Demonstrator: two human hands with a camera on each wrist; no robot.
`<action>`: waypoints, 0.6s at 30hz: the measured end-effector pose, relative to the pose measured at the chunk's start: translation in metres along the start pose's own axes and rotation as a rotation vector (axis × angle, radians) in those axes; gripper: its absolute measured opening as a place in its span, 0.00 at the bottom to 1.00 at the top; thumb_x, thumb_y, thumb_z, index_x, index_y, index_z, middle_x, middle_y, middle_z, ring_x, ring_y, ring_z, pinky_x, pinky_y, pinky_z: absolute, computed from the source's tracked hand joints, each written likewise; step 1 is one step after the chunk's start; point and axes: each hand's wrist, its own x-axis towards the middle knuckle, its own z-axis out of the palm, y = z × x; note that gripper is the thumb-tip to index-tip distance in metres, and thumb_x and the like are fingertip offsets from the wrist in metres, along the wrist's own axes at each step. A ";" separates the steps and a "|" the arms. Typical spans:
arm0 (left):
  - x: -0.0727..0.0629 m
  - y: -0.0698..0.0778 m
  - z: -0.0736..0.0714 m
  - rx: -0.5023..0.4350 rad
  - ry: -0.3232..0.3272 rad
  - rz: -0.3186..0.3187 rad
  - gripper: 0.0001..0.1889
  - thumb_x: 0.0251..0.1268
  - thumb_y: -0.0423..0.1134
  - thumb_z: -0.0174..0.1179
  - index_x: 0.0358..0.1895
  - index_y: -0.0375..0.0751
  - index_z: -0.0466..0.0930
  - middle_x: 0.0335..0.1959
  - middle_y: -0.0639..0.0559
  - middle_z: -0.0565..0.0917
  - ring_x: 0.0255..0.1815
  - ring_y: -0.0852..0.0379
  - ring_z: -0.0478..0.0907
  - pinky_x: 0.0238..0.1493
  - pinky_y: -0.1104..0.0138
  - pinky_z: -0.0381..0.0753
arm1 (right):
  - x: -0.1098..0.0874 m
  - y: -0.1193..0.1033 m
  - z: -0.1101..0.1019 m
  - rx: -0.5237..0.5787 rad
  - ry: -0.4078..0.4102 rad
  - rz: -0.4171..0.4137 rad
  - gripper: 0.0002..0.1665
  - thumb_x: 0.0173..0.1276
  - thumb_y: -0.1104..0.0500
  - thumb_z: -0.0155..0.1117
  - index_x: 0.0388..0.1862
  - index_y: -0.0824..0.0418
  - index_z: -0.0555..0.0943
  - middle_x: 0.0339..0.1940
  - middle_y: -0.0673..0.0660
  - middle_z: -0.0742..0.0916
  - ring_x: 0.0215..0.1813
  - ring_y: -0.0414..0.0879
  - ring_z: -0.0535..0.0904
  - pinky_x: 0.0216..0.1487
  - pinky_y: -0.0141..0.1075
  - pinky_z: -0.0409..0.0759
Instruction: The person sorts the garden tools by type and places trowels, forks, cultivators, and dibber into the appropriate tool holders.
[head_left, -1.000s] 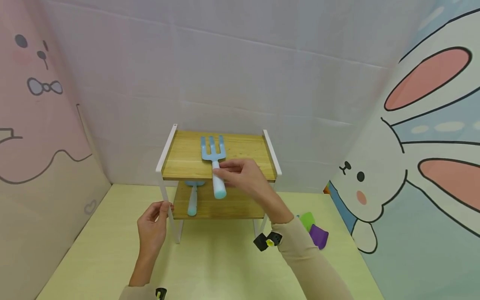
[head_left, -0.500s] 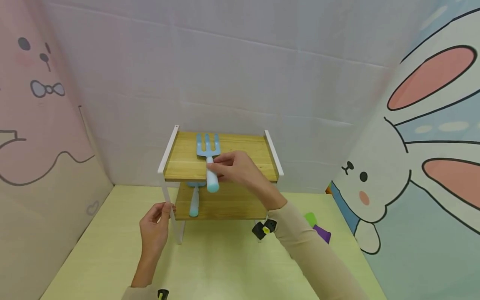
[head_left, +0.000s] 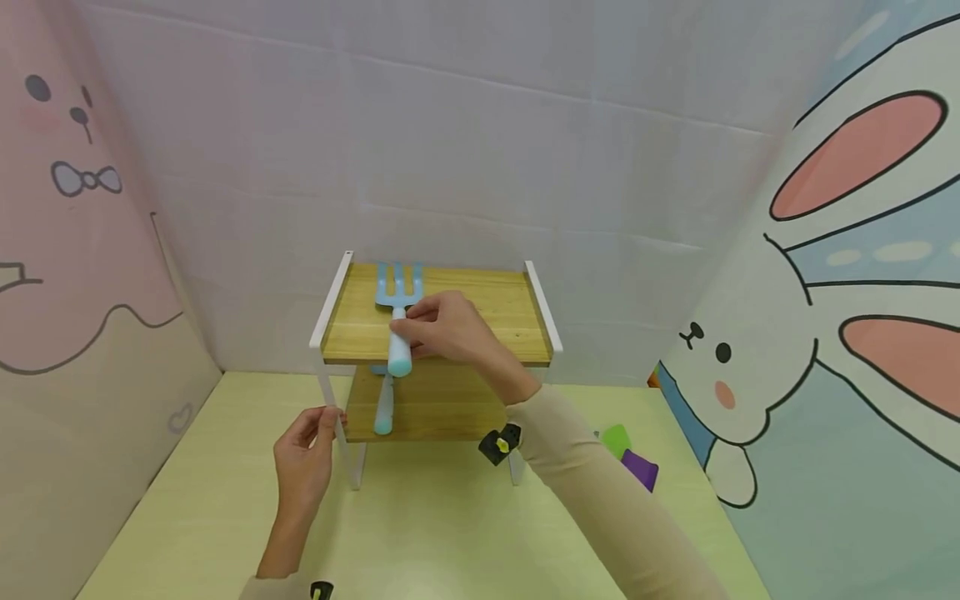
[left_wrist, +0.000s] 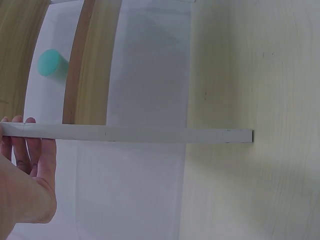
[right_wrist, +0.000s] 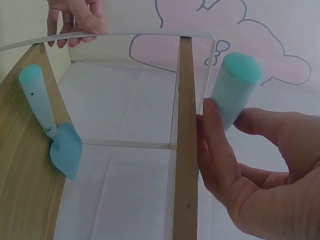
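The left hand (head_left: 306,454) stands nearest, its fingers and thumb pinching the white front leg (head_left: 335,417) of the 2-tier rack (head_left: 543,317), holding it steady on the table (head_left: 420,533). In the left wrist view the fingers (left_wrist: 20,145) curl behind that leg (left_wrist: 150,134). To the right, near the rack's foot, green and purple toys (head_left: 628,457) lie on the table. On the lower shelf rests a blue trowel (head_left: 384,406). Above it, the right hand (head_left: 442,329) grips the handle of the blue fork (head_left: 397,304) between thumb and fingers, tines flat on the top shelf, handle end jutting past the front edge.

Since 1 second ago the fork has slid left and farther back across the top shelf, and the right forearm has followed it. It now sits left of centre, right above the trowel, not yet let go. The left hand and trowel have not moved.
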 end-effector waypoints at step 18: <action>-0.001 -0.001 -0.001 0.022 0.001 0.002 0.11 0.77 0.34 0.60 0.42 0.26 0.84 0.34 0.48 0.89 0.40 0.67 0.85 0.44 0.78 0.83 | 0.021 -0.006 0.020 -0.061 0.121 -0.034 0.22 0.73 0.62 0.69 0.60 0.73 0.79 0.51 0.63 0.86 0.33 0.51 0.89 0.36 0.41 0.90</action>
